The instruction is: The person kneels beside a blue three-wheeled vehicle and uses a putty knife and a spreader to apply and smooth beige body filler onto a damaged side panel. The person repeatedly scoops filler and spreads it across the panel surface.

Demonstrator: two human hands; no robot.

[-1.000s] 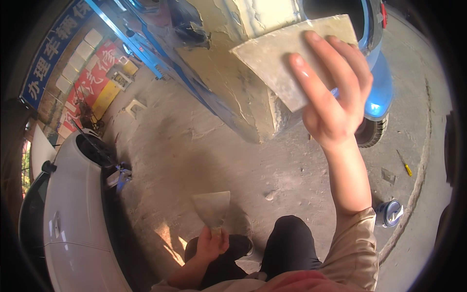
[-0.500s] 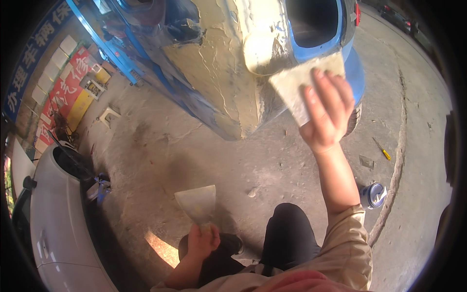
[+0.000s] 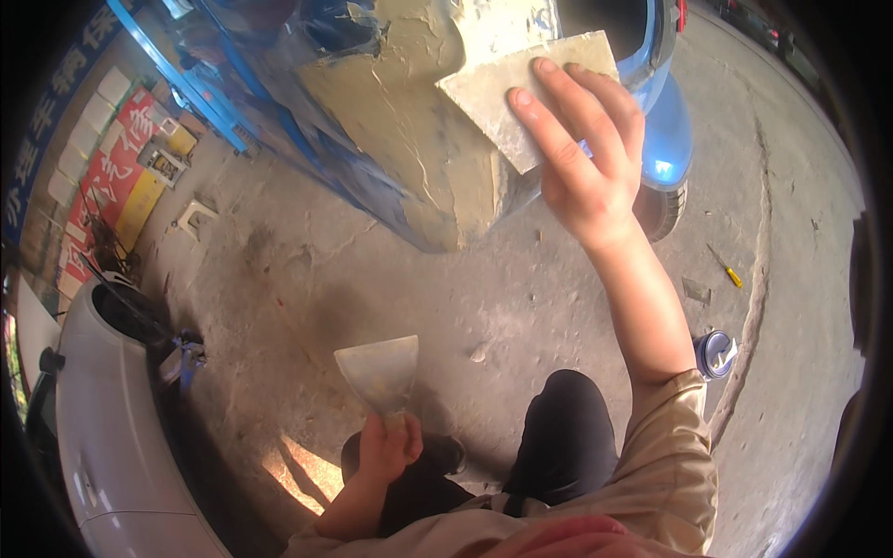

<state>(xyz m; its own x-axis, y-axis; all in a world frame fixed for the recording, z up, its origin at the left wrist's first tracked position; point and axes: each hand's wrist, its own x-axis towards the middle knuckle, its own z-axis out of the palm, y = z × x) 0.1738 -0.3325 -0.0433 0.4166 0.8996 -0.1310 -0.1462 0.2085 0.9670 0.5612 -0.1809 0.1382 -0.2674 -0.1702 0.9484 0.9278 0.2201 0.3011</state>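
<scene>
Beige filler (image 3: 400, 112) coats the corner of a blue car body (image 3: 251, 88), smeared in uneven ridges. My right hand (image 3: 595, 158) grips a flat, pale putty spreader (image 3: 488, 102), fingers spread over its face and the thumb hidden behind. The spreader lies against or just over the filled corner, beside a dark opening (image 3: 609, 20) in the body; whether its edge touches cannot be seen. Low in front of me, my left hand (image 3: 389, 451) is closed round the handle of a wide putty knife (image 3: 379, 367), its blade pointing away from me.
A silver car (image 3: 130, 418) stands close on my left. On the concrete floor to the right are a yellow-handled screwdriver (image 3: 731, 275) and a dark-lidded can (image 3: 714, 355). A small pale stool (image 3: 197, 219) stands at the far left, near red and yellow signboards (image 3: 121, 158).
My right hand has moved the spreader up and left across the filled corner. My left hand keeps hold of the putty knife, nearly in place. The whole view has shifted slightly.
</scene>
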